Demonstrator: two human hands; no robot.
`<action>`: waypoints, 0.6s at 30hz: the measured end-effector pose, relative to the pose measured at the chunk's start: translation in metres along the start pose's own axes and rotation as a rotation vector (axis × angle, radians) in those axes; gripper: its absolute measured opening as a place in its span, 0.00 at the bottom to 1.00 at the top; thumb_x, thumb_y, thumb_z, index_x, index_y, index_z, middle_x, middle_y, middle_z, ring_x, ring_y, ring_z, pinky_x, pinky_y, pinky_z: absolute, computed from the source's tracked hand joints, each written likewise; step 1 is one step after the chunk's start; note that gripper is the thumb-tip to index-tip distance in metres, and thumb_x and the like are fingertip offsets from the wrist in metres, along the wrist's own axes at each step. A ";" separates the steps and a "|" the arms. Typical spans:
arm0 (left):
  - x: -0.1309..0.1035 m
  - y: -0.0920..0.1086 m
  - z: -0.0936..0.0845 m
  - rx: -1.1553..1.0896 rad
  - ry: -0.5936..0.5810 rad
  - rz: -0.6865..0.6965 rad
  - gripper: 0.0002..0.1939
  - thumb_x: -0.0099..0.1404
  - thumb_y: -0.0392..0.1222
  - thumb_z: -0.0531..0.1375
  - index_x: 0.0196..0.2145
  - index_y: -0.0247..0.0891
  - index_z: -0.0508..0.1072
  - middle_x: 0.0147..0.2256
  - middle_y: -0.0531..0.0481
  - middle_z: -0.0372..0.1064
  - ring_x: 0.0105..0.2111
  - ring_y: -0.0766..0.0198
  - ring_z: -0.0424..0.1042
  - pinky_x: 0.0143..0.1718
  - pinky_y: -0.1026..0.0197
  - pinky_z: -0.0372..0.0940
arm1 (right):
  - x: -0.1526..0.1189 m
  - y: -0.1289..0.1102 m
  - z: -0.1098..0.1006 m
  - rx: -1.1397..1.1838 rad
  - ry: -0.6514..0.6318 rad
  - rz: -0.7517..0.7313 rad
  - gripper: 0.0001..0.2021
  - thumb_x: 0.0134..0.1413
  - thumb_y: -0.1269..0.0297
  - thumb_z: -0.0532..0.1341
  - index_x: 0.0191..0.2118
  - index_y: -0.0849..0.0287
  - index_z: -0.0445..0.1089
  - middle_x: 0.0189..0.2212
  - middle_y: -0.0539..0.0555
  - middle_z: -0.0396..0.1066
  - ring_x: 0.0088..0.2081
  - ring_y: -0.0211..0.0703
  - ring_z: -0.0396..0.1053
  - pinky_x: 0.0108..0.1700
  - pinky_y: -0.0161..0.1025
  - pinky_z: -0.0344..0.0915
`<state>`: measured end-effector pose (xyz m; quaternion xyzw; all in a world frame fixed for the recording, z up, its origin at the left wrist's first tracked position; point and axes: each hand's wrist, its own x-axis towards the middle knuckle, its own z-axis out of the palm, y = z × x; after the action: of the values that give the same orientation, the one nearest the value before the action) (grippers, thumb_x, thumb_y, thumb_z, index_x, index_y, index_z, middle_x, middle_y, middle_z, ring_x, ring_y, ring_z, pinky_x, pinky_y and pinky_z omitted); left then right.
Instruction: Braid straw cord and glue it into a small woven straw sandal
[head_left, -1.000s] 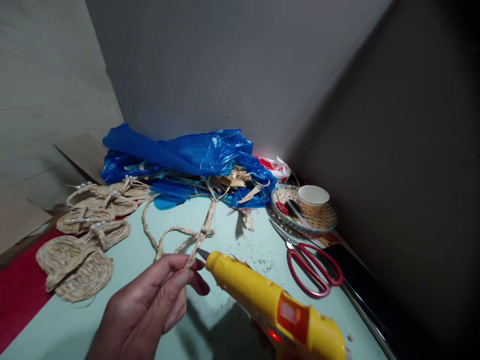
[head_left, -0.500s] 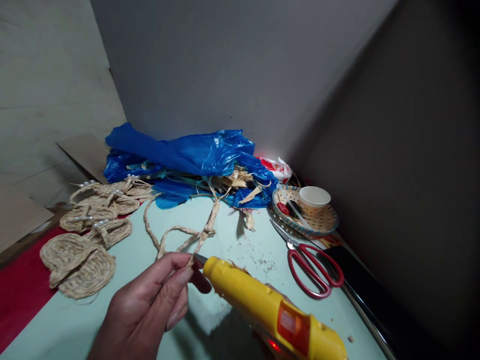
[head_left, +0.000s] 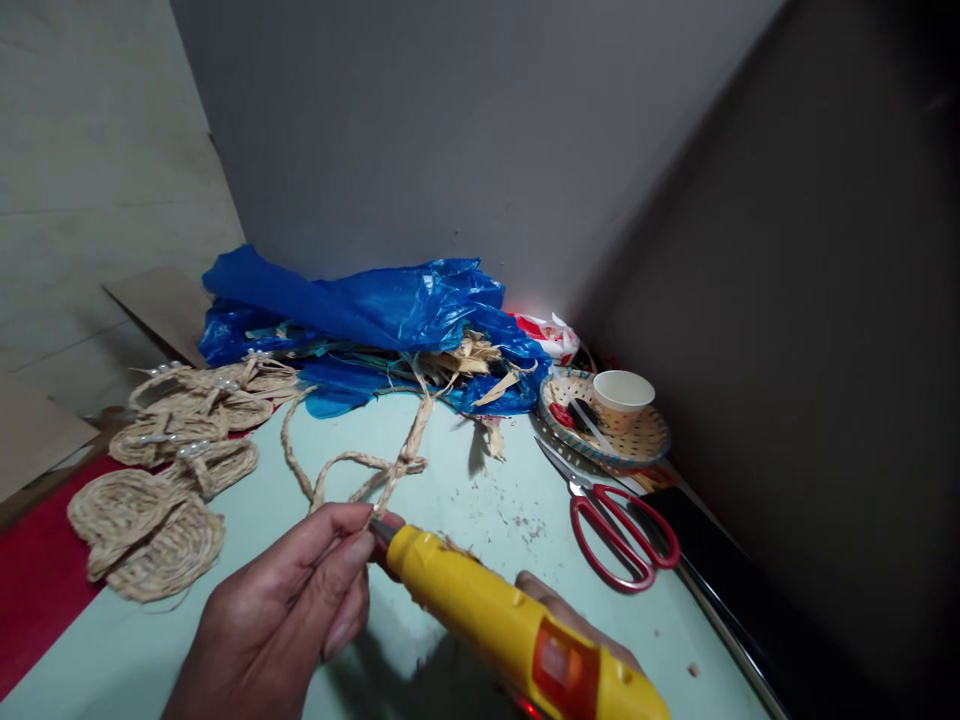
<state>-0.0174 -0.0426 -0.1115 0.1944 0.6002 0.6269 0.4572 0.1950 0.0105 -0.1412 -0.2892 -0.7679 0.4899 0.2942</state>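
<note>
My left hand (head_left: 300, 590) pinches the end of a braided straw cord (head_left: 405, 455) between thumb and fingers. From there the cord loops away over the pale green tabletop toward the blue bag. A yellow hot glue gun (head_left: 495, 620) is in my right hand (head_left: 574, 615), which is mostly hidden behind it; only part of the fingers shows. The gun's metal nozzle touches or nearly touches the cord at my left fingertips. A small red light glows on the gun's lower side.
Several woven straw pieces with pearl beads (head_left: 165, 500) lie at left on red cloth and table. A crumpled blue plastic bag (head_left: 360, 300) with straw lies at the back. Right are red-handled scissors (head_left: 622, 540), a woven tray (head_left: 652, 445) with a white cup (head_left: 624, 392), and a flat black object (head_left: 720, 570).
The glue gun has shifted slightly left, its nozzle now further in at my left fingertips. More of my right hand's fingers shows behind the gun. The view has turned a little.
</note>
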 end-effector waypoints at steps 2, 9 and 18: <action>0.000 0.000 0.001 -0.005 0.001 0.004 0.28 0.40 0.63 0.76 0.32 0.40 0.82 0.18 0.60 0.63 0.20 0.75 0.57 0.19 0.77 0.58 | -0.001 0.006 0.002 0.008 0.015 -0.021 0.24 0.67 0.41 0.51 0.38 0.51 0.78 0.32 0.57 0.77 0.34 0.51 0.76 0.36 0.40 0.72; 0.004 -0.010 -0.005 -0.019 -0.001 0.030 0.25 0.41 0.60 0.77 0.32 0.44 0.80 0.19 0.60 0.66 0.18 0.76 0.58 0.19 0.76 0.59 | 0.000 0.005 0.003 -0.019 0.063 -0.060 0.23 0.70 0.44 0.49 0.37 0.52 0.75 0.30 0.56 0.75 0.33 0.49 0.74 0.34 0.40 0.70; 0.006 -0.013 -0.005 -0.002 -0.006 0.105 0.22 0.43 0.60 0.77 0.30 0.46 0.78 0.15 0.63 0.56 0.16 0.74 0.56 0.15 0.74 0.55 | 0.001 -0.008 0.004 -0.019 0.130 -0.125 0.27 0.64 0.35 0.51 0.40 0.50 0.78 0.30 0.56 0.77 0.32 0.52 0.75 0.36 0.44 0.74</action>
<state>-0.0197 -0.0423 -0.1260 0.2268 0.5871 0.6501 0.4257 0.1898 0.0060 -0.1352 -0.2747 -0.7683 0.4436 0.3707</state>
